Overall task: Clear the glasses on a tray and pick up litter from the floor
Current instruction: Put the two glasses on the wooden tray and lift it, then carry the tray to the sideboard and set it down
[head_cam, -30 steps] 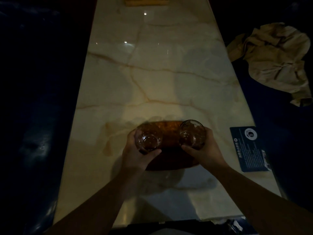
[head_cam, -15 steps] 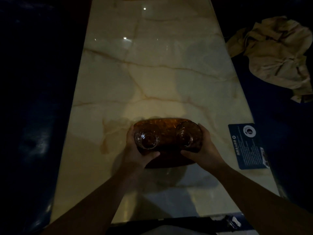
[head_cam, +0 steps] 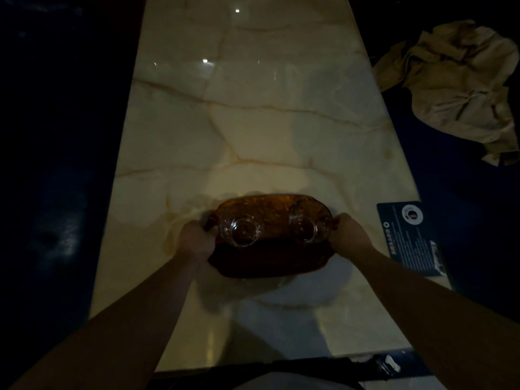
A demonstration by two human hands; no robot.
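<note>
Two clear round drinking glasses [head_cam: 241,231] stand loose on the oval amber glass tray [head_cam: 270,257]; left hand [head_cam: 197,240] and right hand [head_cam: 348,235] clasp its ends, so tilting could slide them off.

We see the tray [head_cam: 270,260] on the table [head_cam: 253,122], near its front end; 2 glasses [head_cam: 241,229] stand on the tray, 1 left, 1 right; a card [head_cam: 413,237] lies right of the tray at the table's edge; a cloth [head_cam: 455,77] lies further back, off the table's right side.
</note>
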